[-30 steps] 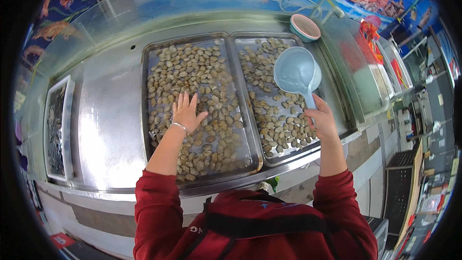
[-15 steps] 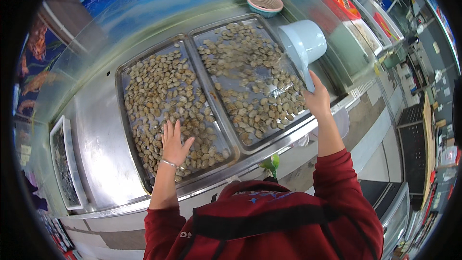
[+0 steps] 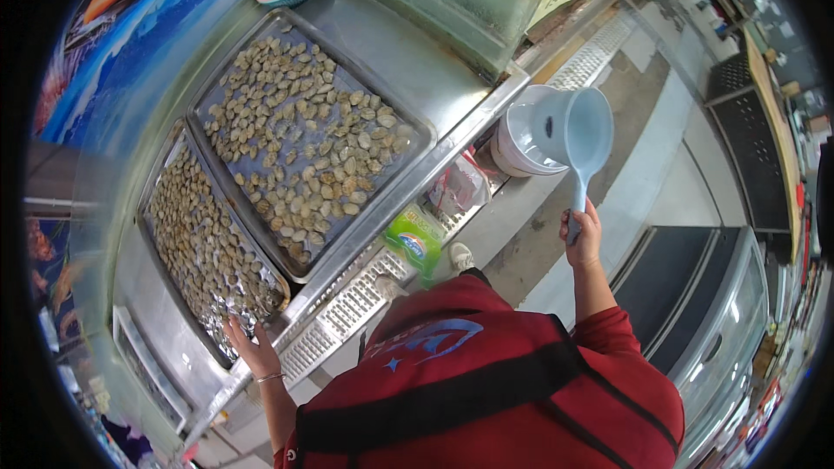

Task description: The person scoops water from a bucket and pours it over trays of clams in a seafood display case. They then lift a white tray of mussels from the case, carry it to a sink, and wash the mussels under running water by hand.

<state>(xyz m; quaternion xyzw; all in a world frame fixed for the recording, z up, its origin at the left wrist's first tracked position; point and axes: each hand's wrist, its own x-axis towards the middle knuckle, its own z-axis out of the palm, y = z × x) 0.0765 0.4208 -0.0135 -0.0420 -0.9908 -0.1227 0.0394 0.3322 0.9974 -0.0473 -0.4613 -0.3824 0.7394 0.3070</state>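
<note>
One raised hand (image 3: 584, 230), scoop (image 3: 573, 128) aloft

seafood shop | 2 steel trays (image 3: 408, 135) w/ clams (image 3: 300, 135) | glass tank (image 3: 452, 0) | sea-life mural (image 3: 122, 26)

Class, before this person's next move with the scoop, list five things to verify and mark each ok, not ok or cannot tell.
1. Right hand grips the pale blue scoop by its handle: ok.
2. Scoop's bowl is over the white bucket: ok.
3. Scoop is empty: cannot tell.
4. Left hand rests at the near tray of clams: ok.
5. Far tray of clams sits flat on the steel counter: ok.
</note>
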